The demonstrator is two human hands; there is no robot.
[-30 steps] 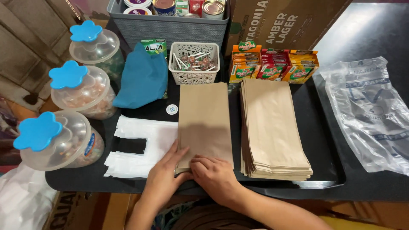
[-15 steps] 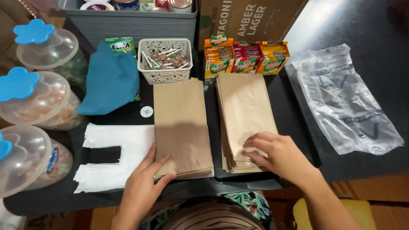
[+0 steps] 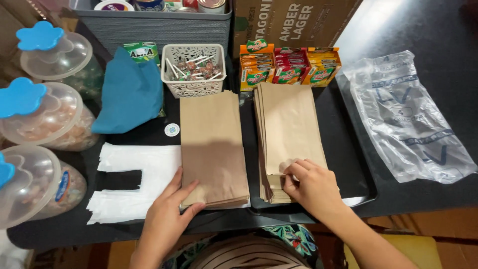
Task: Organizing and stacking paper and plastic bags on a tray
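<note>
- one black table (image 3: 448,45) carries everything; at its far edge stand one cardboard box (image 3: 294,20) and one grey crate (image 3: 149,27) with cans inside, at least four tops are seen.
- one black tray (image 3: 348,149) lies on the table under the paper bags.
- one clear plastic bag (image 3: 408,114) lies flat on the right, well apart from both hands.
- three clear jars (image 3: 50,114) stand in a row on the left, each with a blue flower-shaped knob on the lid.
- one blue cloth (image 3: 129,92) lies between the jars and the basket.
- one stack (image 3: 289,124) of brown paper bags lies on the tray; how many bags it has i cannot tell.
- one single brown bag (image 3: 211,139) lies flat just left of the stack, its near end over the white bag.
- one white plastic bag (image 3: 134,182) lies flat left of the single bag.
- three snack packs (image 3: 289,65), orange, red and yellow, stand side by side behind the stack.
- one white basket (image 3: 193,69) holds lollipops, too many to count.
- the right hand (image 3: 311,187) is on the near end of the stack, fingertips pinching the top bag's edge, almost closed.
- the left hand (image 3: 167,216) lies open and flat, fingers on the near left corner of the single bag, thumb under its edge; it presses, it does not grasp.
- one small round white sticker (image 3: 172,129) lies on the table beside the cloth.
</note>
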